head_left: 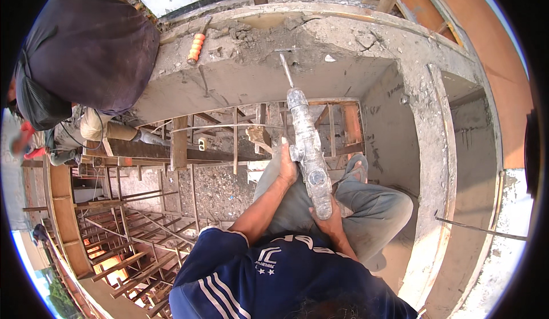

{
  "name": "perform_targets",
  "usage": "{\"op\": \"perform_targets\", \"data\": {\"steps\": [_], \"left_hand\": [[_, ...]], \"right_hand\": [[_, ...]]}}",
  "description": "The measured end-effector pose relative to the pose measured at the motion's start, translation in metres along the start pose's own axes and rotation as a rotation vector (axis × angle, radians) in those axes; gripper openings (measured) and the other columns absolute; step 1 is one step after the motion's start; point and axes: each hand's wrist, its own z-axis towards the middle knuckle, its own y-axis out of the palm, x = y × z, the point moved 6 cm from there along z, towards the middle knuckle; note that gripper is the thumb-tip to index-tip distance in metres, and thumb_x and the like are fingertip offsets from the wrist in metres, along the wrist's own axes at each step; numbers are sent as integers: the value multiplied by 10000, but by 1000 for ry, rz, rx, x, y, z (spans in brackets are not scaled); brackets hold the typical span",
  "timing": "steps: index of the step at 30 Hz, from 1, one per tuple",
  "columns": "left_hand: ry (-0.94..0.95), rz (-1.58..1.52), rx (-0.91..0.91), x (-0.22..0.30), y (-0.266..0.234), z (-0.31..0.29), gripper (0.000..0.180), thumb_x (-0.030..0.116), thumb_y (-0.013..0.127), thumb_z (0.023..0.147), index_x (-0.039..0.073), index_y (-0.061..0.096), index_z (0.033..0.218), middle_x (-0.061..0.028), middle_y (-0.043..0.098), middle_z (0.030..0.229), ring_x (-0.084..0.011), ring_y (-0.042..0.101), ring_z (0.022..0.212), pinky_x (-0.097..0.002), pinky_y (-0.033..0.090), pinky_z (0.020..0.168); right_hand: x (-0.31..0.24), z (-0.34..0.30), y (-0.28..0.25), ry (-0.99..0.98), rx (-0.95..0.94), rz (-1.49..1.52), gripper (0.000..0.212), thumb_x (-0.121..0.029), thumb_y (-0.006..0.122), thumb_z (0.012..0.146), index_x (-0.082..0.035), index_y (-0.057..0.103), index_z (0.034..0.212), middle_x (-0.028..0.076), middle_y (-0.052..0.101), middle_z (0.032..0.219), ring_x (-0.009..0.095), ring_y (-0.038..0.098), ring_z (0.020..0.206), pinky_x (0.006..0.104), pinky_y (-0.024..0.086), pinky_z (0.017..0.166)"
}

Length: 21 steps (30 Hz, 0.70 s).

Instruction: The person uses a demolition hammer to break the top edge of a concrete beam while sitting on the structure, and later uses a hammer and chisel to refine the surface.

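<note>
Both of my hands are on a grey, dust-coated demolition hammer (311, 153) that points away from me. My left hand (287, 169) wraps round a handle on its left side, with the thumb raised along it. At the rear end my right hand (330, 223) grips the back handle, its fingers partly hidden under the tool. The steel chisel bit (286, 70) reaches the rough edge of a concrete beam (240, 70); whether the tip is sunk in, I cannot tell. Broken concrete lies around the tip.
A tool with an orange grip (196, 48) lies on the beam. Left of me, a co-worker in dark clothing (91, 44) bends over. Below is a deep drop with wooden scaffolding (137, 239). A thin rod (480, 228) juts out at right, beside a concrete ledge (440, 147).
</note>
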Motion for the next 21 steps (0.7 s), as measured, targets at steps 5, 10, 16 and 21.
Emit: {"op": "perform_targets", "data": {"steps": [5, 10, 16, 21], "left_hand": [[-57, 88, -197, 4, 7, 1, 545, 449, 500, 970, 19, 541, 1302, -121, 634, 1234, -256, 610, 1105, -414, 447, 1012], [-120, 56, -193, 6, 13, -2, 506, 373, 569, 929, 8, 555, 1279, -152, 663, 1159, -283, 639, 1046, -434, 482, 969], [-69, 48, -232, 19, 35, 4, 453, 370, 555, 955, 20, 596, 1240, -87, 674, 1119, -207, 646, 1010, -375, 494, 931], [-39, 70, -187, 21, 24, 21, 453, 342, 548, 963, 25, 573, 1286, -92, 659, 1187, -214, 631, 1075, -387, 472, 981]], "right_hand": [[9, -7, -7, 20, 49, -44, 473, -54, 753, 774, 9, 558, 1201, 148, 666, 1064, 238, 643, 968, 355, 492, 872], [-4, -5, -5, -33, 49, -30, 451, -49, 752, 781, 6, 565, 1187, 144, 668, 1058, 243, 643, 964, 357, 490, 871], [7, 6, -5, -5, 83, 19, 468, -78, 782, 771, 14, 566, 1177, 148, 662, 1060, 236, 636, 972, 356, 486, 876], [20, 16, 3, -50, 85, 37, 544, -130, 826, 737, 13, 554, 1187, 157, 648, 1067, 256, 620, 1003, 369, 478, 892]]}}
